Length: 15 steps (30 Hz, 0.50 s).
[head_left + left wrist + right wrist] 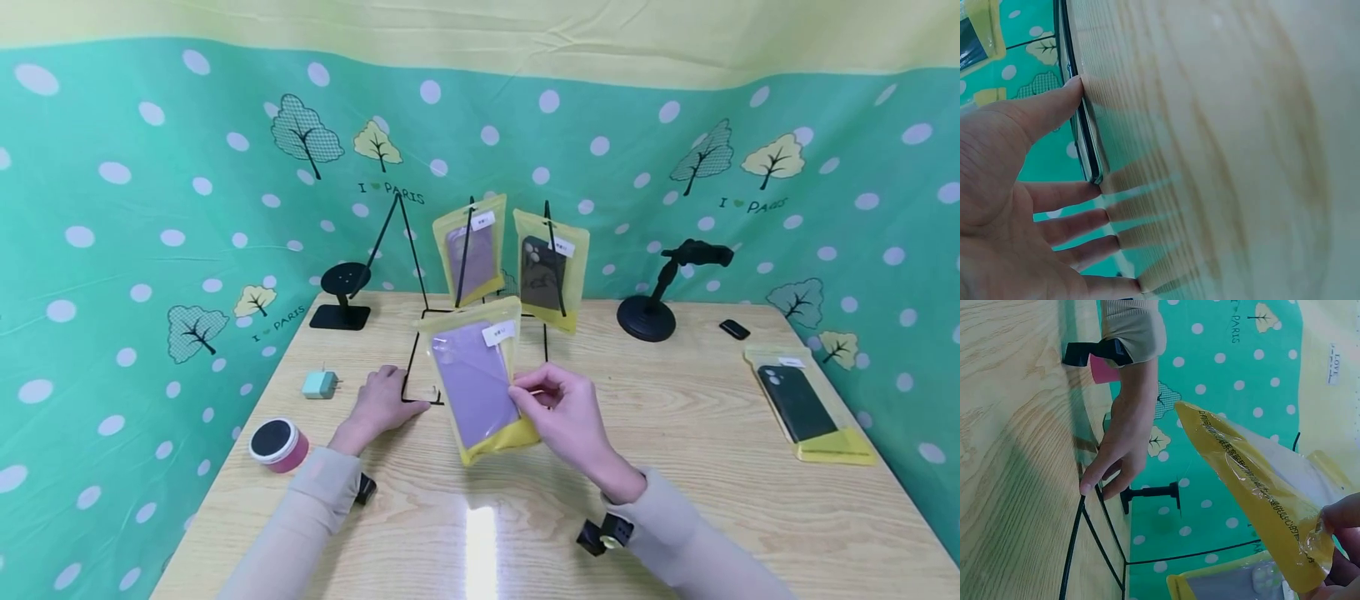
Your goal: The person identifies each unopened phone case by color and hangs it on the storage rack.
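The right hand (570,417) pinches a yellow pouch (480,379) with a purple case by its side edge, holding it tilted just above the counter (675,500), in front of the wire rack (480,283). The left hand (382,404) lies flat beside the rack's base, fingers (1054,112) straight, steadying the wire. The pouch looks light, crinkly and slick; I'd grip the stiff case through the film rather than the loose plastic rim.

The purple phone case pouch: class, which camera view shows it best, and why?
The head view: the whole pouch shows, purple case and white label facing us, pinched by the right hand. The right wrist view shows only its yellow back and edge. The left wrist view does not show it.
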{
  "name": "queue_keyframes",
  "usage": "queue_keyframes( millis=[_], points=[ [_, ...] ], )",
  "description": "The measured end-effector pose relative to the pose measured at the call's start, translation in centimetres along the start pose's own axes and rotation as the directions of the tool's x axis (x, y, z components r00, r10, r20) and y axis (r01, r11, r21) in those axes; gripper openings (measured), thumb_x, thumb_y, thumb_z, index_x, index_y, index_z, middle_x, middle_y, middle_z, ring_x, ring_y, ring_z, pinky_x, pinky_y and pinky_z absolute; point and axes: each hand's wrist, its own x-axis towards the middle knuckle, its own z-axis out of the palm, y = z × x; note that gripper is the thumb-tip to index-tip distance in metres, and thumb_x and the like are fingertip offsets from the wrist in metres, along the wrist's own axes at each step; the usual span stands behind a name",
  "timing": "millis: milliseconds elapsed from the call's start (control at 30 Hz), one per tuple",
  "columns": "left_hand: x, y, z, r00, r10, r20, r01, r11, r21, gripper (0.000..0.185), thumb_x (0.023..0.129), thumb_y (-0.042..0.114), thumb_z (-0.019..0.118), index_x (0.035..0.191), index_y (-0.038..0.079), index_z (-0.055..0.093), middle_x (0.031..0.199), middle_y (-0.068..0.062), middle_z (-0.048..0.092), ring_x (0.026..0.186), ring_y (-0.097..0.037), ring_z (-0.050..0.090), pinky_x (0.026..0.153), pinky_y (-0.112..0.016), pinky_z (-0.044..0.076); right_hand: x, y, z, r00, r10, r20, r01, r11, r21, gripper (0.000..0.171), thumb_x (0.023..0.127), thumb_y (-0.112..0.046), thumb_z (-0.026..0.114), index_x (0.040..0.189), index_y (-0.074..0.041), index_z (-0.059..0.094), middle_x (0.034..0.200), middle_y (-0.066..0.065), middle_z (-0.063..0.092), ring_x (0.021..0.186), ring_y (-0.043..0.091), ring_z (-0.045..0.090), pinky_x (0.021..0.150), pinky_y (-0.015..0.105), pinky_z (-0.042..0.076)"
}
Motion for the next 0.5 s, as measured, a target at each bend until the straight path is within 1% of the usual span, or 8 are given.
queue_keyframes(
  millis=[167,267,333,400,500],
  points=[
    [0.0,0.0,0.1,1.000,0.008,-0.007,-0.008,1.000,0.002,0.078,0.080,0.048,0.073,0.129,-0.008,0.051,0.128,-0.026,0.047,0.112,-0.044,0.045,0.086,-0.058,0.041,0.5,0.1,0.2,1.000,-0.005,0.007,0.005,1.000,0.011,0.005,0.081,0.009,0.070,0.085,0.007,0.068,0.088,0.015,0.068,0.077,0.029,0.065,0.065,0.029,0.054],
    [0.1,0.0,0.0,1.000,0.004,-0.002,-0.004,1.000,0.001,0.077,0.080,0.047,0.073,0.129,-0.008,0.051,0.129,-0.026,0.047,0.112,-0.044,0.045,0.086,-0.058,0.041,1.0,1.5,0.3,1.000,-0.002,0.003,0.002,1.000,0.014,0.004,0.082,0.005,0.071,0.086,0.003,0.069,0.087,0.010,0.069,0.077,0.025,0.065,0.066,0.028,0.054],
    [0.0,0.1,-0.1,1.000,-0.001,0.001,0.001,1.000,-0.002,0.077,0.080,0.047,0.073,0.129,-0.008,0.051,0.129,-0.026,0.047,0.112,-0.044,0.045,0.087,-0.058,0.040,1.3,1.7,0.5,1.000,0.009,0.002,-0.009,1.000,0.015,0.004,0.082,0.004,0.071,0.086,0.002,0.070,0.087,0.010,0.069,0.078,0.025,0.065,0.066,0.027,0.054],
    [0.0,0.1,-0.1,1.000,-0.005,0.002,0.005,1.000,-0.004,0.077,0.080,0.047,0.073,0.129,-0.008,0.050,0.129,-0.026,0.046,0.113,-0.044,0.045,0.088,-0.058,0.040,1.7,1.8,0.6,1.000,0.017,-0.005,-0.017,1.000,0.014,0.004,0.082,0.005,0.071,0.086,0.004,0.069,0.087,0.011,0.069,0.078,0.025,0.064,0.066,0.026,0.053],
    [-0.1,0.1,-0.1,1.000,-0.011,0.000,0.011,1.000,-0.007,0.078,0.080,0.046,0.073,0.130,-0.009,0.050,0.130,-0.026,0.046,0.113,-0.044,0.044,0.090,-0.058,0.039,2.3,0.6,0.7,0.999,0.044,-0.011,-0.044,0.999,0.009,0.005,0.082,0.009,0.069,0.087,0.010,0.067,0.088,0.018,0.068,0.080,0.030,0.064,0.067,0.024,0.053]
  ],
)
